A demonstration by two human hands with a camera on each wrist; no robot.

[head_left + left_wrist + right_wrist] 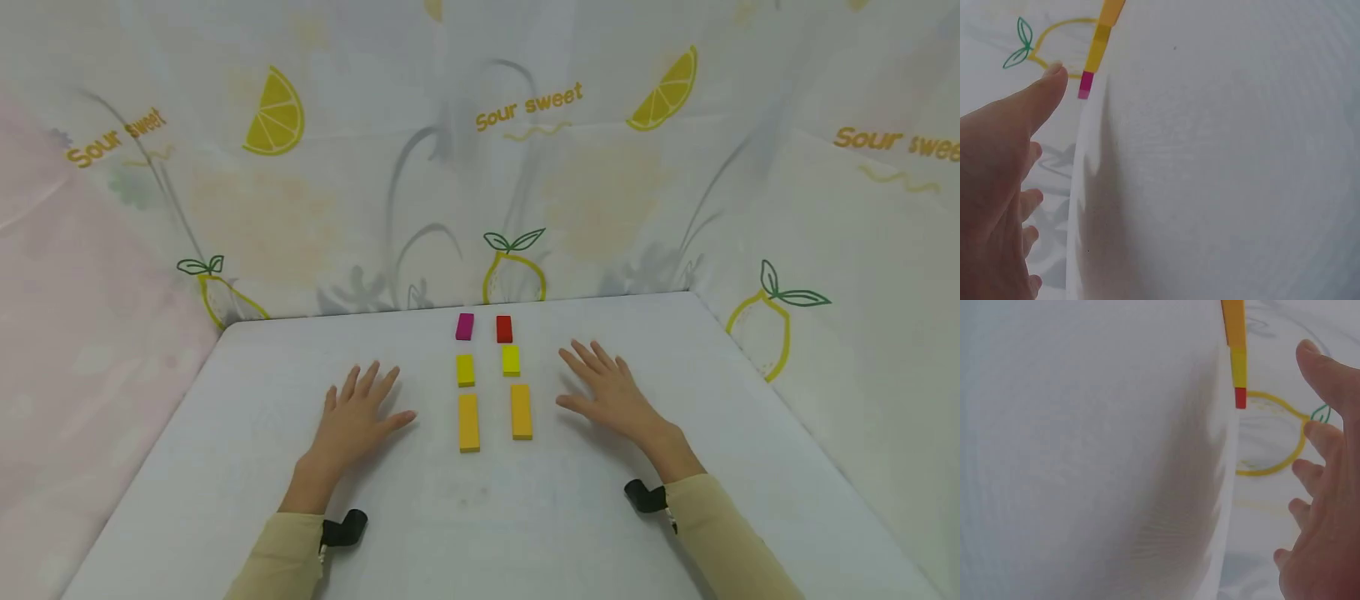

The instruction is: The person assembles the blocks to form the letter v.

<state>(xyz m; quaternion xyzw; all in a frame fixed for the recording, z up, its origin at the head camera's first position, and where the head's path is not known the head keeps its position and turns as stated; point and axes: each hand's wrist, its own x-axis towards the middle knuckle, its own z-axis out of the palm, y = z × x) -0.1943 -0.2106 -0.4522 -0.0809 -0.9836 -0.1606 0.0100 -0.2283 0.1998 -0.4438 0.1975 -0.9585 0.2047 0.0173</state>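
Note:
Two columns of small blocks lie on the white table between the hands in the head view. The left column has a magenta block (465, 327) at the far end, a yellow block (465, 370) and a longer orange block (468, 423). In the right column are a red block (504, 329), a yellow block (511, 361) and a long orange block (521, 412). To the left, my left hand (354, 429) is held palm down with spread fingers and holds nothing. My right hand (611, 396) mirrors it on the other side, fingers spread, nearest the right orange block.
The white table (465, 542) reaches back to a hanging cloth (360, 208) printed with lemons and words. A pink cloth (90, 333) borders the left side. Black camera mounts (345, 528) stick out at both sleeve cuffs.

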